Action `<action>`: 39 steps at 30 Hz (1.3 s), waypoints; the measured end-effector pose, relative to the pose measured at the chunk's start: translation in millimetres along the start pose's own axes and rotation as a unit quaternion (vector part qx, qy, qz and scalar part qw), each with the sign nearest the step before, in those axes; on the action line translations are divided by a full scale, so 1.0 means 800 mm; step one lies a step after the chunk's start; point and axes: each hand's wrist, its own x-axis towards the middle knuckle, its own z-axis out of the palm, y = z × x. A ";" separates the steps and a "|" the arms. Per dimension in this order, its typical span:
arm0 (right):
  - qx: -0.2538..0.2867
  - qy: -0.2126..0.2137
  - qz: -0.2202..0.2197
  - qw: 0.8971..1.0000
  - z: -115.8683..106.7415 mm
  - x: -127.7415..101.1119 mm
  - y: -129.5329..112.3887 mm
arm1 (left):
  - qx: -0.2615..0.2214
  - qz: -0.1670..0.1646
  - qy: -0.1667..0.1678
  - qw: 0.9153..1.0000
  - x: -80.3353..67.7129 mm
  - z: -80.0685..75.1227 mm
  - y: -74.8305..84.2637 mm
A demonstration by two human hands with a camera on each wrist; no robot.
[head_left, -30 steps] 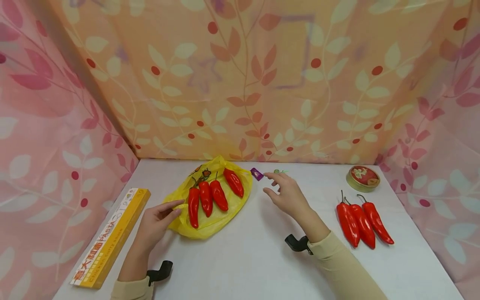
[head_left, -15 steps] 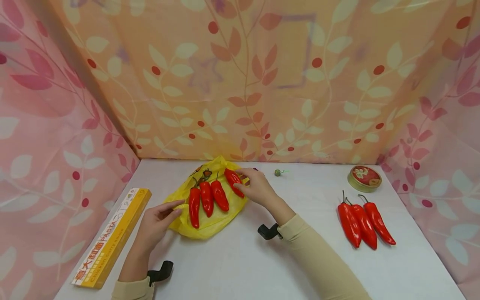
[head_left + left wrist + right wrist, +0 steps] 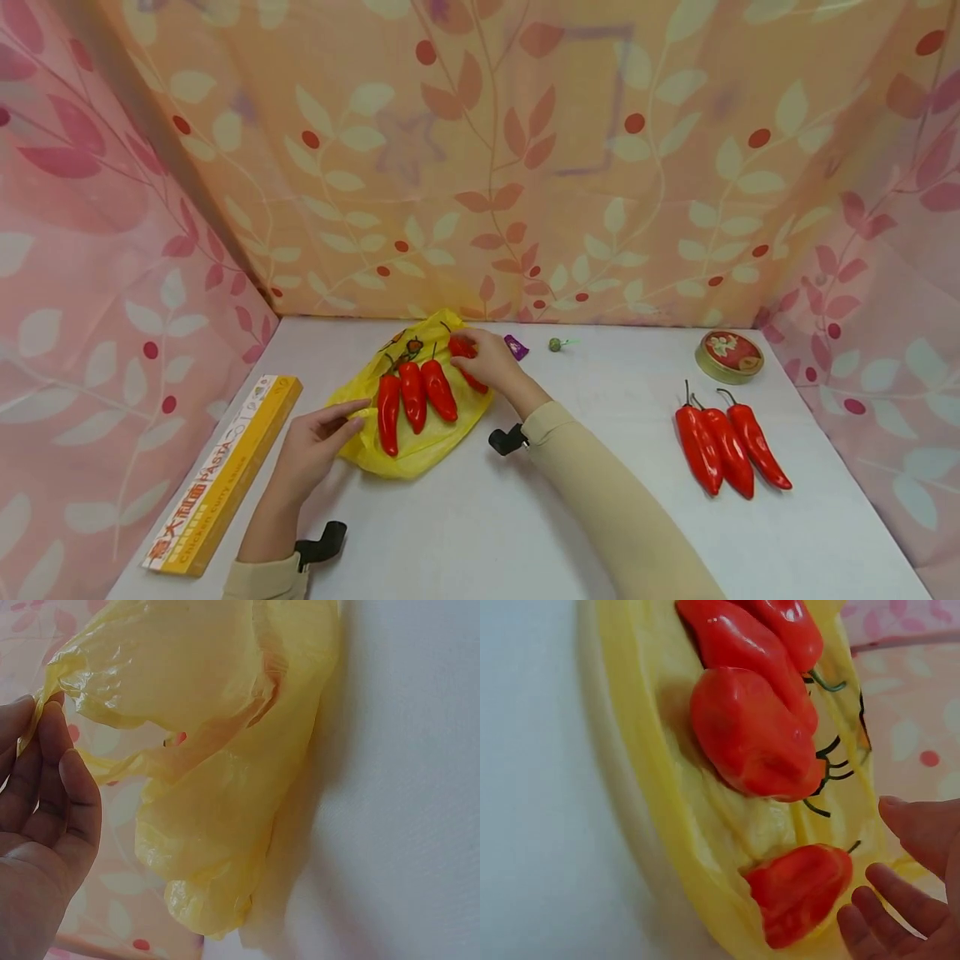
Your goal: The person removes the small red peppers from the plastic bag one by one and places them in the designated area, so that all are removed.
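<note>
A yellow plastic bag [image 3: 420, 437] lies flat on the white table with several red peppers [image 3: 412, 396] on top. My left hand [image 3: 351, 414] pinches the bag's near left edge; in the left wrist view a strip of the bag [image 3: 217, 757] runs between thumb and fingers of that hand [image 3: 41, 727]. My right hand [image 3: 467, 354] reaches over the rightmost pepper [image 3: 475, 382] on the bag. In the right wrist view its fingers [image 3: 866, 926] are spread and relaxed beside that pepper [image 3: 799, 892], not closed round it.
Three more red peppers [image 3: 731, 446] lie at the right of the table. A round tin [image 3: 729, 354] stands behind them. A long yellow pasta box [image 3: 221, 475] lies along the left edge. A purple wrapper [image 3: 515, 346] and a small green ball [image 3: 555, 344] lie at the back.
My right hand has moved left, from the table near the purple wrapper to the rightmost pepper on the bag. The left hand has stayed on the bag's edge.
</note>
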 end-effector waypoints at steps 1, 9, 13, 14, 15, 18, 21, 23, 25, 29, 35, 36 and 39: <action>-0.001 0.001 0.007 1.000 0.001 0.002 0.001 | -0.002 0.000 -0.001 1.000 0.000 0.001 0.000; -0.056 0.005 0.050 0.997 0.013 0.009 0.009 | -0.009 -0.010 0.000 1.000 0.001 0.003 -0.002; -0.065 -0.012 0.076 0.995 0.017 0.007 0.005 | -0.008 -0.005 0.002 1.000 0.002 0.004 -0.003; -0.064 -0.016 0.083 0.994 0.017 0.006 0.003 | -0.007 -0.005 0.002 1.000 0.002 0.004 -0.004; -0.057 -0.019 0.090 0.994 0.017 0.004 0.001 | -0.005 -0.004 0.003 1.000 0.002 0.004 -0.004; -0.045 -0.027 0.093 0.994 0.015 -0.003 -0.004 | -0.005 -0.006 0.004 1.000 0.001 0.004 -0.003; -0.036 -0.036 0.073 0.996 0.009 -0.011 -0.009 | -0.010 -0.008 0.002 1.000 0.002 0.004 -0.002; -0.025 -0.046 0.052 0.997 0.004 -0.018 -0.011 | -0.011 -0.009 0.001 1.000 0.002 0.004 -0.001; -0.015 -0.054 0.030 0.998 -0.002 -0.026 -0.014 | -0.008 -0.007 0.001 1.000 0.002 0.003 0.000; -0.002 -0.061 0.007 0.998 -0.014 -0.043 -0.020 | -0.002 -0.007 0.002 1.000 0.001 0.002 0.001; 0.021 -0.062 0.005 0.998 -0.033 -0.070 -0.023 | -0.005 -0.014 0.003 1.000 0.000 0.001 0.000; 0.027 -0.061 0.004 0.998 -0.036 -0.074 -0.022 | -0.005 -0.013 0.004 1.000 0.000 0.000 0.000; 0.041 -0.054 0.006 0.998 -0.046 -0.086 -0.020 | -0.009 -0.013 0.000 1.000 -0.001 0.001 0.000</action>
